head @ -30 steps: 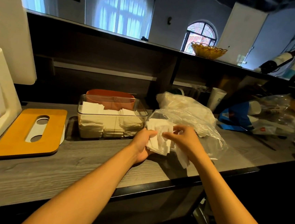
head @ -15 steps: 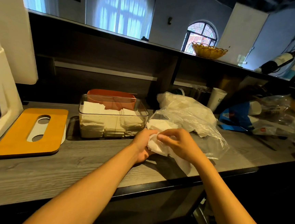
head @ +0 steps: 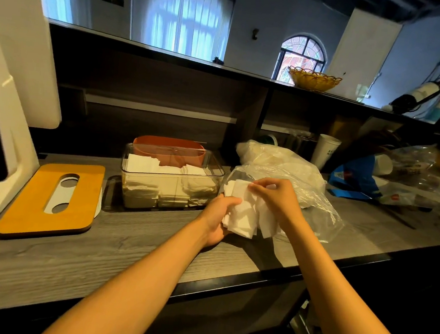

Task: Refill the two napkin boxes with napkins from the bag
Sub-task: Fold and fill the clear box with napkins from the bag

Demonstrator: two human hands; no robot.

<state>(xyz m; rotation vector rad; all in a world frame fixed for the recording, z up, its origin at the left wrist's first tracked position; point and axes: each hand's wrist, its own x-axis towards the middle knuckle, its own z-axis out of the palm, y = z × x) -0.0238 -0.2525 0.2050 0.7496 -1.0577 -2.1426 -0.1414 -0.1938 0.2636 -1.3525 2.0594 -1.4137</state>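
Note:
A bunch of white napkins hangs between my two hands just above the counter. My left hand grips the bunch from below and the left. My right hand pinches its upper edge. Behind them lies the clear plastic bag with more napkins inside. A clear napkin box stands to the left, partly filled with white napkins. An orange box stands right behind it, mostly hidden.
A wooden lid with an oval slot lies flat left of the clear box. A white machine stands at the far left. Paper cups, a blue packet and plastic wrappers crowd the counter's right end.
My right hand has risen from over the bunch to its top edge, and the napkins now hang spread out lower between both hands.

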